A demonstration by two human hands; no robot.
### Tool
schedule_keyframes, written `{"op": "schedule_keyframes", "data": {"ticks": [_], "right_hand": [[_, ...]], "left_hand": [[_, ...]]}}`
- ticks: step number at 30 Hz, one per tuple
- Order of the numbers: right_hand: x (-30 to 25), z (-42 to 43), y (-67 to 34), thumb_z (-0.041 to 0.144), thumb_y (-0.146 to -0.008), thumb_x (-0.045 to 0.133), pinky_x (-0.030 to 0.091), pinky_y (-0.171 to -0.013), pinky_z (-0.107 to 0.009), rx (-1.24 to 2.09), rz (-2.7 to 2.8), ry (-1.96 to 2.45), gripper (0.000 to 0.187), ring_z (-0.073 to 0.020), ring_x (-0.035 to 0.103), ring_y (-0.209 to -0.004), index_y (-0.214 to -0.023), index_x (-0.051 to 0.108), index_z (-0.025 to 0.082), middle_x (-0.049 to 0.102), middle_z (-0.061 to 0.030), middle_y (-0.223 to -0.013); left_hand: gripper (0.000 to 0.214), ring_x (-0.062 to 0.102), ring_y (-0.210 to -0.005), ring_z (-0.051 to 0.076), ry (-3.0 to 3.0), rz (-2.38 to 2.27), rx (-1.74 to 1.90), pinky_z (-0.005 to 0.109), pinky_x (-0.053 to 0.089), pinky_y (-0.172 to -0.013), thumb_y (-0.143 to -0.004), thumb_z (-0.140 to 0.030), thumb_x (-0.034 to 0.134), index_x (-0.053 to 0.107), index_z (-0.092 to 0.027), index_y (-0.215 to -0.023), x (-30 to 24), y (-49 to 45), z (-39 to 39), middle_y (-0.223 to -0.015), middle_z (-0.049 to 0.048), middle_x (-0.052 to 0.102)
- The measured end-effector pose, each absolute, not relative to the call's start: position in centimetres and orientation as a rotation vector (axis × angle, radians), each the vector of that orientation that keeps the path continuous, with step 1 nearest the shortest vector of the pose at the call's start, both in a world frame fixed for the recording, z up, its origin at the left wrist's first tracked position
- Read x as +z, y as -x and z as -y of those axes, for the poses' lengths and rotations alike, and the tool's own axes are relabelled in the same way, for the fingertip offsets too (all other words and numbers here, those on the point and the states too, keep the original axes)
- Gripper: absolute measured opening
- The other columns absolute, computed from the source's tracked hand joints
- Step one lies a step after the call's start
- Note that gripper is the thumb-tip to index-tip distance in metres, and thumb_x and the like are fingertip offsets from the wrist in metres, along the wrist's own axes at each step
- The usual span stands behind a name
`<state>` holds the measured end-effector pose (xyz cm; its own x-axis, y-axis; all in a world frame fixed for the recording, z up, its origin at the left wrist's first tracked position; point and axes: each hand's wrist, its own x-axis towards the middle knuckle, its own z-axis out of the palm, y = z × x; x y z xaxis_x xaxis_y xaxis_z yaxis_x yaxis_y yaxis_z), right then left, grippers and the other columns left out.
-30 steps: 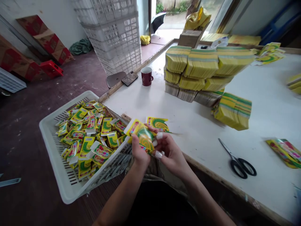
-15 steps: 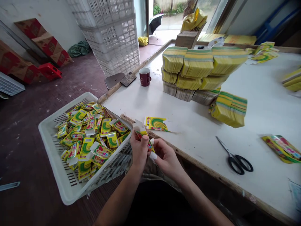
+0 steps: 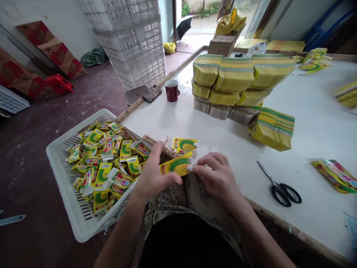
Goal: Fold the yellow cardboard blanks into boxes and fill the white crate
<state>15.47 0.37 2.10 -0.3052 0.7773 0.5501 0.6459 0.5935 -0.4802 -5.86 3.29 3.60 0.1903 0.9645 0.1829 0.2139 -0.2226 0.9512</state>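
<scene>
Currently, the right hand (image 3: 219,176) pinches one end of a carton (image 3: 179,165) by the edge of the surface (image 3: 223,136); the left hand (image 3: 151,175) is spread at the other, so a weak pinch could drop it.

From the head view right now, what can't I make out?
All in the head view:
Left end of the yellow-and-green cardboard carton: hidden behind the left hand.
Grip of the right fingers: motion blur.
Lower packs in the white plastic basket: covered by packs on top.
Pale-blue flat item: cut off by the right edge.
</scene>
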Motion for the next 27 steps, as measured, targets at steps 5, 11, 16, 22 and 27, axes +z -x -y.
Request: {"op": "schedule_keyframes", "data": {"ticks": [5, 11, 16, 22, 27], "right_hand": [[1.3, -0.1, -14.0, 0.020, -0.086, 0.058, 0.027, -0.112, -0.055, 0.336, 1.907, 1.108, 0.037, -0.0270, 0.052, -0.114, -0.120, 0.056, 0.034, 0.060, -0.0059, -0.111], [-0.5, -0.3, -12.8, 0.045, -0.092, 0.050, 0.047, -0.099, -0.046, 1.217, 1.273, 1.118, 0.042, -0.0276, 0.057, -0.116, -0.128, 0.051, 0.023, 0.060, -0.0111, -0.125], [-1.0, -0.5, -12.2, 0.051, -0.088, 0.056, 0.047, -0.101, -0.042, 1.339, 1.163, 1.112, 0.039, -0.0262, 0.060, -0.112, -0.116, 0.062, 0.025, 0.068, -0.0071, -0.111], [-0.7, 0.1, -12.7, 0.051, -0.092, 0.049, 0.048, -0.099, -0.043, 1.102, 1.506, 1.058, 0.052, -0.0279, 0.061, -0.112, -0.136, 0.050, 0.023, 0.064, -0.0110, -0.123], [-1.0, 0.5, -12.8, 0.009, -0.090, 0.045, 0.042, -0.107, -0.040, 0.732, 1.845, 1.013, 0.051, -0.0253, 0.044, -0.135, -0.138, 0.049, 0.026, 0.045, -0.0109, -0.147]], "left_hand": [[0.050, 0.065, -0.082, 0.023, -1.854, -1.226, 0.570, 0.031, 0.050, -0.071, -0.070, -0.037, 0.075, 0.054, -0.021, -0.112, 3.4, 4.0, -2.7, -0.094, 0.0030, 0.067], [0.070, 0.065, -0.094, 0.026, -1.906, -1.264, 0.725, 0.034, 0.051, -0.078, -0.069, -0.030, 0.073, 0.035, -0.021, -0.127, 0.8, 2.1, -1.9, -0.110, 0.0086, 0.064], [0.066, 0.056, -0.116, 0.027, -2.065, -1.085, 0.835, 0.037, 0.048, -0.093, -0.073, -0.026, 0.069, 0.029, -0.024, -0.126, 0.2, 1.8, -1.5, -0.126, 0.0125, 0.053], [0.049, 0.063, -0.083, 0.020, -2.019, -1.160, 0.779, 0.032, 0.052, -0.072, -0.068, -0.021, 0.067, 0.036, -0.025, -0.106, -0.2, 1.9, -1.5, -0.096, 0.0019, 0.058], [0.064, 0.062, -0.092, 0.022, -1.935, -1.150, 0.918, 0.035, 0.053, -0.076, -0.068, -0.018, 0.065, 0.023, -0.023, -0.117, -1.1, 1.4, -1.5, -0.108, 0.0077, 0.054]]}}
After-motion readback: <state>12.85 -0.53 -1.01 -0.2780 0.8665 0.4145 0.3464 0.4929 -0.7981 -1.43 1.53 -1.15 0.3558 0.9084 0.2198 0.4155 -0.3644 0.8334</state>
